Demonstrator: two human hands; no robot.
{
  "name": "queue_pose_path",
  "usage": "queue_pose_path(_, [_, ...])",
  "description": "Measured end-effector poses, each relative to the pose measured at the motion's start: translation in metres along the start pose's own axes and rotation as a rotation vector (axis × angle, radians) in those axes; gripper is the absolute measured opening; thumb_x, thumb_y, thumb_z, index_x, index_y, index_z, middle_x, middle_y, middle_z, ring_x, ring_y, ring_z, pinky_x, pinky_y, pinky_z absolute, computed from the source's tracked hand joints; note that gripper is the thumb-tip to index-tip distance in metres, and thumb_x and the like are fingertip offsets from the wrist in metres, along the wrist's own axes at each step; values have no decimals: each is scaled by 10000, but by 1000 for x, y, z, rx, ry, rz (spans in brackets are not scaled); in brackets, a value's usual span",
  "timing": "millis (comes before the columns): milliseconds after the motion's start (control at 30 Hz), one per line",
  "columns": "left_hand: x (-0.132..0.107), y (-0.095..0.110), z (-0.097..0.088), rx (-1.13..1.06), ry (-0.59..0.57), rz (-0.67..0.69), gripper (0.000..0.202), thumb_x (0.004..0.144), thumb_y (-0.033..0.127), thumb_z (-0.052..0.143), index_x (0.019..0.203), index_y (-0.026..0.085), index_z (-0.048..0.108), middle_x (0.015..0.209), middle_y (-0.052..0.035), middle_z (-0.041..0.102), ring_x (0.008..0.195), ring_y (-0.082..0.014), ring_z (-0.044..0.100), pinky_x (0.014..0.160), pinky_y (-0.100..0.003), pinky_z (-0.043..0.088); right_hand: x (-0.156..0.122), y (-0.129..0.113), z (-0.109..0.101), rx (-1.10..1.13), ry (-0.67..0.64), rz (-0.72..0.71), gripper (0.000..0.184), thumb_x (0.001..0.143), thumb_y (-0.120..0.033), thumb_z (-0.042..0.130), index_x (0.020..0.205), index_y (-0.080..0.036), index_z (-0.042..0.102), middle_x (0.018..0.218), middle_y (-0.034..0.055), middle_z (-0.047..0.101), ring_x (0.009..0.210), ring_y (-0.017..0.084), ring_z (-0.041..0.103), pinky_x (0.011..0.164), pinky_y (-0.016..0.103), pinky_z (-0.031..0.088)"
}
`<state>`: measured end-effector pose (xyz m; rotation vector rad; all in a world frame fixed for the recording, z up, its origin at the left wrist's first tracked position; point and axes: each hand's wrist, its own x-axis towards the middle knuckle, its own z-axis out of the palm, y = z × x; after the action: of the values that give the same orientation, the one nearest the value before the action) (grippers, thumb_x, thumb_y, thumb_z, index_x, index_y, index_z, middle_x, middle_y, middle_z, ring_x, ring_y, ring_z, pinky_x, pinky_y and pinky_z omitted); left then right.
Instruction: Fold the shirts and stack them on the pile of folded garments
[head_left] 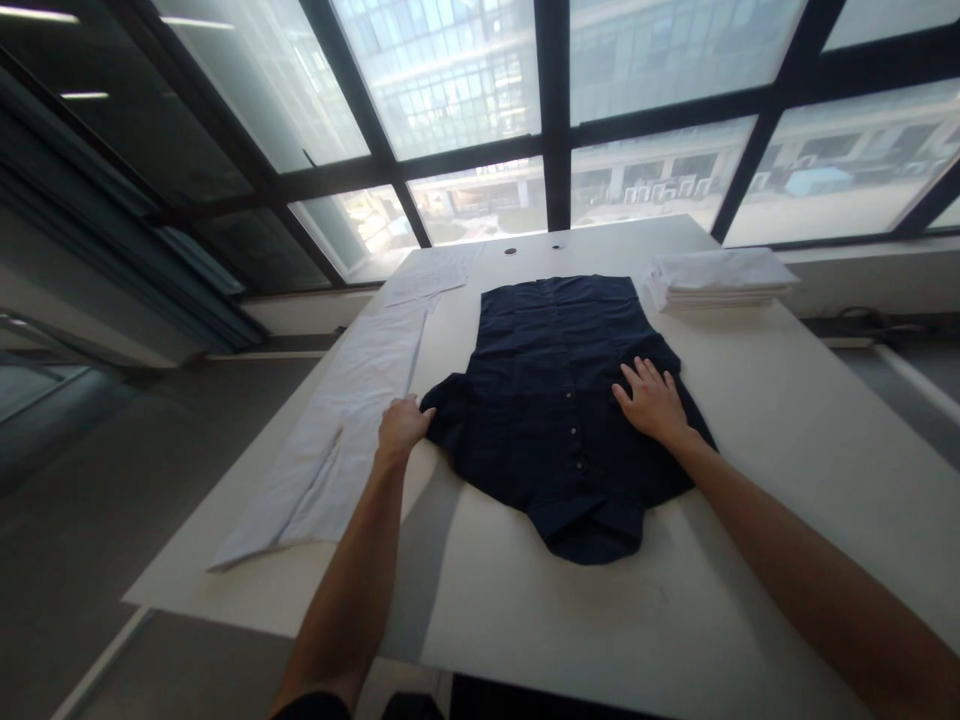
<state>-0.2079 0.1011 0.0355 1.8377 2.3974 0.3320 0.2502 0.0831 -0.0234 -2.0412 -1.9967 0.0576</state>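
A white bench [817, 430] stands on a grey floor [202, 440], its far end close to a large dark-framed window [457, 75] with buildings outside; a blue-grey curtain [120, 210] hangs at the left. On the bench a white garment [349, 395] lies along the left side, with thin white sheets [429, 278] beyond it and a folded white stack [721, 280] at the far right. The dark blue shirt [525, 400] is spread in the middle of the bench, buttons up. Its collar points toward the person and its hem toward the window, so the long axis runs near to far. The hands are apart: the left hand [403, 425] pinches the left-side sleeve's end, while the right hand [654, 402] rests flat, fingers spread, on the shirt's right side.
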Motion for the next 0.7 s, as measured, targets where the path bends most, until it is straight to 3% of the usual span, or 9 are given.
queue_pose_path(100, [4,-4,-3,-87,-47,-31,304,773,399,754,934,140,763,950,-170,784,1052,-370,731,874,-383,548,0,0,-1,-1,2,-3,609,1057,-460,361,1557,-132,475,1671,179,359,1564,315,279,1251,569,230])
queue_pose_path(167, [5,-3,-6,-163,-67,-36,264,754,411,753,830,158,742,809,-119,770,943,-348,747,788,-356,550,-1,-1,-1,2,4,-1,607,1057,-460,360,1554,-134,480,1669,180,364,1562,317,284,1249,571,232])
queue_pose_path(300, [-2,11,-14,-379,-44,9,433,828,552,668,999,159,723,905,-76,779,932,-274,737,736,-303,553,-1,-1,-2,10,5,-3,608,1058,-459,355,1551,-127,482,1668,184,364,1560,320,288,1249,572,231])
queue_pose_path(467, [-20,44,-16,-949,-276,314,683,939,750,439,1197,166,682,1189,-141,739,1012,-259,730,822,-372,587,-1,-1,-3,12,-4,3,607,1057,-460,356,1555,-134,476,1672,178,359,1562,314,280,1251,566,227])
queue_pose_path(500, [-22,51,-11,-947,-249,362,673,966,731,405,1209,169,683,1219,-147,729,1049,-265,724,865,-397,584,-1,-1,-3,10,-6,4,607,1058,-461,355,1556,-135,475,1673,177,358,1562,314,280,1252,564,227])
queue_pose_path(600, [-28,67,13,-713,-5,473,543,1023,577,409,1264,171,677,1318,-155,697,1227,-279,659,1063,-457,510,-1,-1,-4,3,-12,4,606,1061,-461,350,1558,-137,471,1675,173,354,1563,311,277,1253,560,226])
queue_pose_path(700, [-33,75,40,-381,15,587,512,1047,429,391,1444,165,577,1566,-148,523,1491,-285,436,1234,-499,336,-1,0,-4,2,-17,7,608,1059,-463,350,1558,-139,471,1677,169,353,1566,307,273,1254,559,224])
